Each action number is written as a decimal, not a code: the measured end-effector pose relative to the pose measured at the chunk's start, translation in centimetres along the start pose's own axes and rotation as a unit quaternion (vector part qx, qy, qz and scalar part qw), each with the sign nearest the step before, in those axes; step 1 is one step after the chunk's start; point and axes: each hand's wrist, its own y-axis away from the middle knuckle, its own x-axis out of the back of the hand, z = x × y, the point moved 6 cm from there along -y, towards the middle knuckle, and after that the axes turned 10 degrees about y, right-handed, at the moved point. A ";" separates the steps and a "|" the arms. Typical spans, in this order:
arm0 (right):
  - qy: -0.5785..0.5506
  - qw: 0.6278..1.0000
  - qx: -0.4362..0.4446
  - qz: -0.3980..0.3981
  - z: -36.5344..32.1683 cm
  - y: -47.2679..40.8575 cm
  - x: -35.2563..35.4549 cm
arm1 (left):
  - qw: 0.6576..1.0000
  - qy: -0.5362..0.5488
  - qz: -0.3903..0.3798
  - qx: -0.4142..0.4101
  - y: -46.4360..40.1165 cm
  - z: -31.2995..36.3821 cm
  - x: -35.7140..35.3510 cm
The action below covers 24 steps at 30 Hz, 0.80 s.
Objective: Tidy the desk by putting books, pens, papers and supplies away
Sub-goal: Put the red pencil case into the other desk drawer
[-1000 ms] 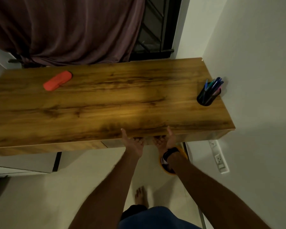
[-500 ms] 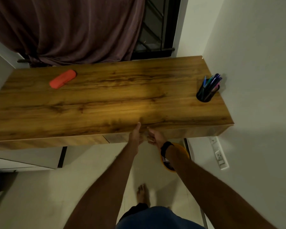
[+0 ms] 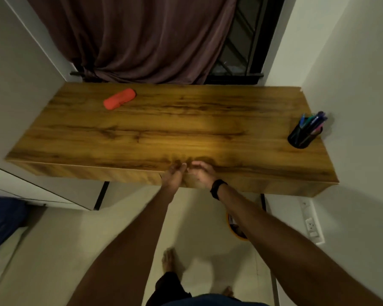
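The wooden desk [image 3: 164, 129] carries an orange-red case [image 3: 119, 102] at its far left and a black pen holder [image 3: 303, 136] full of pens [image 3: 314, 121] at its right edge by the wall. My left hand [image 3: 174, 175] and my right hand [image 3: 200, 175] are close together at the middle of the desk's front edge, in front of the closed drawer face [image 3: 142, 176]. The left hand's fingers are stretched out and the right hand's are loosely curled. Neither hand holds anything. A black band sits on my right wrist.
A dark curtain [image 3: 142, 40] and a barred window hang behind the desk. White walls close in on both sides. An orange bin [image 3: 234, 228] sits under the desk on the right, with a power strip [image 3: 311, 221] on the wall. A blue bed [image 3: 2, 217] is at lower left.
Both hands rose from below the desk's front edge to the edge itself and came closer together. The view shifted, so the desk now appears further right.
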 end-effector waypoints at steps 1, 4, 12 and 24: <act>0.013 1.000 0.003 0.005 -0.9 -0.3 -0.5 | 1.000 0.000 -0.003 -0.001 -0.6 0.6 0.9; 0.038 0.999 0.011 0.019 -4.1 -1.7 -2.4 | 1.000 -0.020 -0.003 -0.010 -3.1 2.6 4.0; 0.103 0.994 0.021 0.030 -12.9 -6.4 -11.0 | 0.997 -0.070 -0.016 -0.038 -11.1 8.1 14.7; 0.104 0.994 0.016 -0.010 -19.6 -14.9 -19.1 | 0.994 -0.096 0.044 -0.007 -22.0 10.0 22.9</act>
